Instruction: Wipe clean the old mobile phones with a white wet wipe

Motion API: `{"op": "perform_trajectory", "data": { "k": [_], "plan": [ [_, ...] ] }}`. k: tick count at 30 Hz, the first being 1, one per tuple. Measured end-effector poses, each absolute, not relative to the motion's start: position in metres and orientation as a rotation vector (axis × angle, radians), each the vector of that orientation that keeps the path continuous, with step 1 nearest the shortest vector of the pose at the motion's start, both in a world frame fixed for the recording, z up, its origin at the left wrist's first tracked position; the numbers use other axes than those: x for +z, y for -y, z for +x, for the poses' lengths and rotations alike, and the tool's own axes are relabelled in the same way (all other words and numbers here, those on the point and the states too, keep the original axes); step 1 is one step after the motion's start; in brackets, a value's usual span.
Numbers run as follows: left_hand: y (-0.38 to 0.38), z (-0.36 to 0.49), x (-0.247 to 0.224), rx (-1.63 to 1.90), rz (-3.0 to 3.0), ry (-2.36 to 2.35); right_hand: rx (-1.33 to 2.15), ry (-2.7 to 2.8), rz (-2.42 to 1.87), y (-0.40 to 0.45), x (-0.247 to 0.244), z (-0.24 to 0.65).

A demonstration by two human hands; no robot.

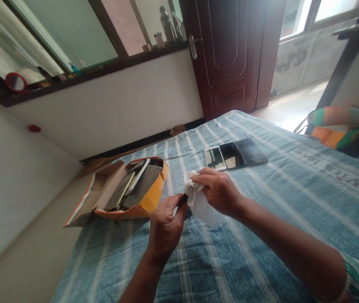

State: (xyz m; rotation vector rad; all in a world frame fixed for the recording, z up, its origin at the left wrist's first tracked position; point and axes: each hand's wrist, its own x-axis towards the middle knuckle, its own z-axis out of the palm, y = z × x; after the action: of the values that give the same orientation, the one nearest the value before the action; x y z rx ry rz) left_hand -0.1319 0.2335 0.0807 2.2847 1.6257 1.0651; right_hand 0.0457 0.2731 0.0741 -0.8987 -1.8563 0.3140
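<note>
My left hand [167,223] is closed around a dark, thin object [185,199], seen nearly edge-on and mostly hidden by the fingers and the cloth. A crumpled white cloth [201,206] is pinched in my right hand [219,188], its upper part against the dark object's far end and its loose part hanging down. Beyond my hands, a white-framed phone [215,158], a black phone [231,155] and a larger dark device [251,151] lie side by side on the bed.
An open orange box [156,190] holding several flat devices stands left of my hands on the striped blue bedsheet [129,248]. Behind the bed are a wall, a window sill [103,67] with small items and a dark red door [230,50]. A colourful bag [337,126] is at the right.
</note>
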Motion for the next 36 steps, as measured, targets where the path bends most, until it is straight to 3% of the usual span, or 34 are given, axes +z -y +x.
{"op": "perform_trajectory", "data": {
  "k": [10,14,22,26,32,36],
  "plan": [
    [-0.235,-0.141,0.073,1.171,2.350,-1.657,0.430,1.718,-1.184,-0.303,0.025,0.058],
    [-0.234,-0.139,0.073,1.189,2.332,-1.685,0.261,1.557,-1.070,-0.295,0.042,0.059],
    [-0.233,-0.138,0.075,1.135,2.319,-1.658,-0.126,1.950,-0.854,-0.260,0.066,0.037],
    [-0.234,-0.139,0.074,1.125,2.309,-1.695,0.273,1.779,-1.007,-0.275,0.050,0.038],
    [-0.233,-0.140,0.073,1.175,2.320,-1.671,1.461,1.308,-0.795,-0.283,0.046,0.044],
    [-0.234,-0.139,0.071,1.172,2.251,-1.663,1.537,1.258,-0.732,-0.281,0.054,0.049]
  ]
}}
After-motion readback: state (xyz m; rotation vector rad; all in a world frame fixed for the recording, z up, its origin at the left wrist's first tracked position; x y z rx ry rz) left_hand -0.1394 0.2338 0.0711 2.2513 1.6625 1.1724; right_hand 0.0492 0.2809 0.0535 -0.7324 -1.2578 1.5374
